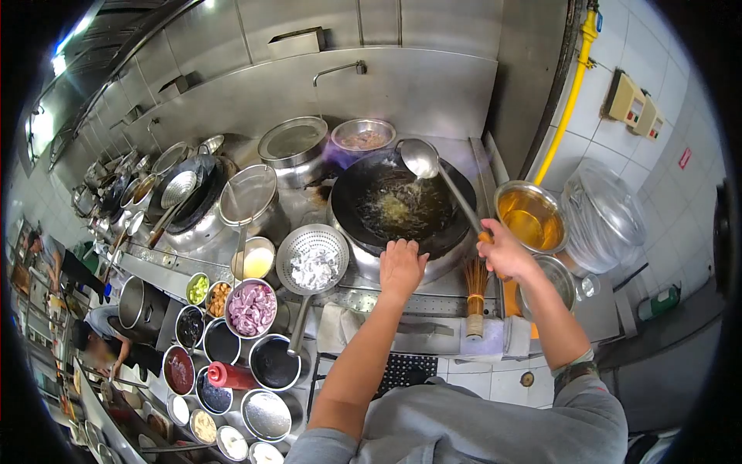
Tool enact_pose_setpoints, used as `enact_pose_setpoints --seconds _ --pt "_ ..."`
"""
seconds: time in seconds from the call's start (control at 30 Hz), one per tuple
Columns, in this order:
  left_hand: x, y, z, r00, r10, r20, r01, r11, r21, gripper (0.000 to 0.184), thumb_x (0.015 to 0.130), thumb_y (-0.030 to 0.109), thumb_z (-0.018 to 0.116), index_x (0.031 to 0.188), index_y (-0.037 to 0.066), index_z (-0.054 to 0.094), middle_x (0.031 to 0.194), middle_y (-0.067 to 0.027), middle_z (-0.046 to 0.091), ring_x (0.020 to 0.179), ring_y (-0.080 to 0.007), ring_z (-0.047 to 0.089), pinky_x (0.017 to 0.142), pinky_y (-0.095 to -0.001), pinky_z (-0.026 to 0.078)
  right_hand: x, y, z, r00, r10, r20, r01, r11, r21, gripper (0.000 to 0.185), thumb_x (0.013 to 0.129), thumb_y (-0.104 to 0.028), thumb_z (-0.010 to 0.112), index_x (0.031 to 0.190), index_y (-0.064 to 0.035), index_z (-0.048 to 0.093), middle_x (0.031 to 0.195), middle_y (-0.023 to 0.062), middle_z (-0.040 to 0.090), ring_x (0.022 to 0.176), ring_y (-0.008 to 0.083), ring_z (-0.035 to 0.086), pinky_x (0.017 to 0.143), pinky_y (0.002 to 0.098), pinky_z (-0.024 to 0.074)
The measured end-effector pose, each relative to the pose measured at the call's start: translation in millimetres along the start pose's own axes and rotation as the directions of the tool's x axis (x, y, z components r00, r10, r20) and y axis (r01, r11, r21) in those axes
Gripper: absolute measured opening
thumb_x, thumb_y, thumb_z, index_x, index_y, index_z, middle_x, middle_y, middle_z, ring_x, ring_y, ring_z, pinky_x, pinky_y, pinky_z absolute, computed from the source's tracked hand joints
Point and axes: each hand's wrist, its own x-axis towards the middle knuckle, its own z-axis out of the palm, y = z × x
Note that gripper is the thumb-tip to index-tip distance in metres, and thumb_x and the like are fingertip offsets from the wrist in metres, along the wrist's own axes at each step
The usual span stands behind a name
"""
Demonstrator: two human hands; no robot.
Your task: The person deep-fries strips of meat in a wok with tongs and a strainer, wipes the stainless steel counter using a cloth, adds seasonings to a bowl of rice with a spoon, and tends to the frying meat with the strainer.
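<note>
A dark wok [355,220] sits on the burner in front of me, with bubbling oil and pale yellow food in it. My left hand [403,269] is at the wok's near rim; what its fingers grip there is hidden. My right hand [506,249] is closed around the orange handle of a metal ladle [421,159]. The ladle's bowl is over the far right part of the wok, with liquid falling from it. To the right of the wok stands a metal bowl of golden oil [532,218]. A bamboo brush [474,298] stands below my right hand.
At left are a perforated strainer [312,259], a bowl of sliced onions [251,309], several seasoning pots and a red squeeze bottle [232,376]. Behind the wok is a metal bowl of food [363,136]. Clear plastic lids [604,213] stand right. Two people are at far left.
</note>
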Motion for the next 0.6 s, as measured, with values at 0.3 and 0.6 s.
enact_pose_setpoints --seconds 0.3,0.6 --pt "-2.3 -75.9 -106.1 0.974 0.112 -0.195 -0.116 0.993 -0.013 0.050 0.074 0.021 0.081 0.118 0.004 0.062 0.117 -0.0187 0.061 0.110 -0.0368 0.057 0.094 -0.0438 0.047 12.6 26.1 26.1 0.972 0.168 0.167 -0.221 0.896 0.385 0.038 0.090 -0.008 0.058 0.126 -0.0031 0.046 0.081 0.0067 0.056 0.055 0.0135 0.052 0.042 0.0297 0.0402" --pt "-79.6 -232.2 -236.5 0.861 -0.481 -0.165 0.507 0.783 0.360 0.070 0.078 0.039 0.076 0.130 -0.001 0.053 0.127 -0.0278 0.054 0.121 -0.0422 0.051 0.100 -0.0479 0.043 18.3 -16.9 13.6 0.845 0.060 0.532 -0.535 0.121 0.836 0.009 0.092 -0.012 0.053 0.086 -0.0049 0.051 0.076 0.0013 0.054 0.054 0.0062 0.050 0.041 0.0215 0.0331"
